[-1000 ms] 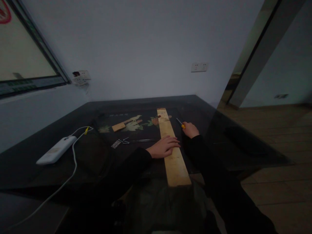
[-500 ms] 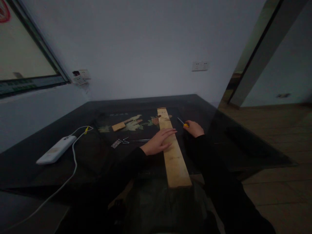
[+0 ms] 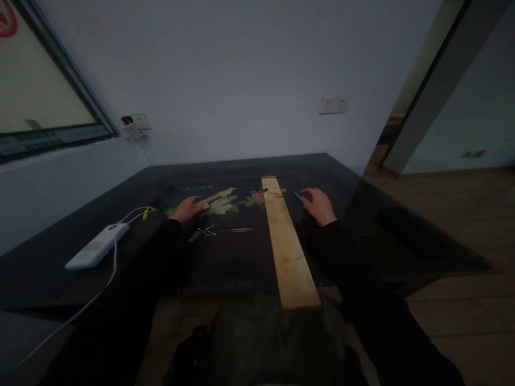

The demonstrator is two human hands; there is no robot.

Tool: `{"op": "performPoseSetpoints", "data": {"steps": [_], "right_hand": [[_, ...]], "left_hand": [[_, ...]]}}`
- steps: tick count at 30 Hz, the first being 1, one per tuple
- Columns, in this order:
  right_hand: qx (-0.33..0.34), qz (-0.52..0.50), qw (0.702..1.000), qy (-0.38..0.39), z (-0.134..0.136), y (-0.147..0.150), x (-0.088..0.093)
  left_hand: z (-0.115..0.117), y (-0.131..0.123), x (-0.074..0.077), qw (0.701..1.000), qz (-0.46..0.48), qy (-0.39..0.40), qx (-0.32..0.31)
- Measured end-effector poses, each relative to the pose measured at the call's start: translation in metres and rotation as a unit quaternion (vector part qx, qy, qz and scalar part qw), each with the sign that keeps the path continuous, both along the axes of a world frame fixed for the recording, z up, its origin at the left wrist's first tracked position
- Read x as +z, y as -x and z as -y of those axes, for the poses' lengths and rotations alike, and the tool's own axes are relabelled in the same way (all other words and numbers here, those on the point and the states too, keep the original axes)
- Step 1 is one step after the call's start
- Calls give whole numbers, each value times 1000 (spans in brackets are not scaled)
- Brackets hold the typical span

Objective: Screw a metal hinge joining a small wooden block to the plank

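Note:
My left hand point(image 3: 188, 208) is closed around a small wooden block point(image 3: 205, 206) at the left of the black table; most of the block is hidden under the fingers. On the right, my right hand point(image 3: 321, 206) hovers by a screwdriver point(image 3: 298, 197) with a yellow handle. Its thumb and index finger stand apart, and the handle is partly hidden beneath them. Between my hands a long wooden board point(image 3: 286, 242) lies lengthwise, its near end jutting past the table edge. Left of the board are a thin metal rod point(image 3: 241, 230) and some small metal pieces point(image 3: 207, 231).
The black table point(image 3: 241, 268) has a flower pattern. A white power bank point(image 3: 97, 246) with a white cable point(image 3: 115, 262) sits at its left. Behind is a wall with sockets point(image 3: 332, 105). Wooden flooring point(image 3: 454, 236) shows at the right.
My left hand has left the long board and moved left onto the small wooden block. My right hand stays by the screwdriver, its fingers now loosened.

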State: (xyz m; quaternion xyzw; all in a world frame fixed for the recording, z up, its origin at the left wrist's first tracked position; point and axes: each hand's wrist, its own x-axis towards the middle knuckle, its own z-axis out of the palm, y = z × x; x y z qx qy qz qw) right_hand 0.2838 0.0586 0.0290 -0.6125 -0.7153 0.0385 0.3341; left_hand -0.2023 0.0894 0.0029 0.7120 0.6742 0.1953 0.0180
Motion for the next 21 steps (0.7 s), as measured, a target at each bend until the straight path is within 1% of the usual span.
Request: {"op": "performPoseSetpoints", "data": {"steps": [2, 5, 7, 9, 12, 14, 15, 18, 20, 21], "right_hand": [[68, -41, 996, -27, -2, 9, -5], [156, -73, 985, -10, -1, 25, -13], [199, -52, 978, 21, 3, 33, -18], [241, -6, 969, 49, 6, 39, -22], [283, 65, 954, 74, 7, 43, -29], [286, 101, 949, 83, 6, 43, -32], [282, 114, 949, 89, 6, 42, -33], [267, 140, 947, 110, 5, 42, -34], [264, 152, 945, 122, 6, 43, -31], [268, 158, 942, 124, 7, 43, -29]], "left_hand": [[1, 6, -7, 999, -10, 40, 17], [2, 7, -14, 997, -18, 66, 25], [1, 8, -16, 997, -30, 63, 27], [-1, 9, -15, 997, -46, 59, 24], [-4, 3, -9, 997, -63, 49, 9], [-5, -12, -1, 997, -59, 38, -14], [-5, -23, 3, 998, -50, 30, -39], [-4, -67, 13, 992, -11, 20, -124], [-3, -99, 15, 983, -16, 18, -181], [-2, -115, 14, 980, -27, 13, -198]]}}
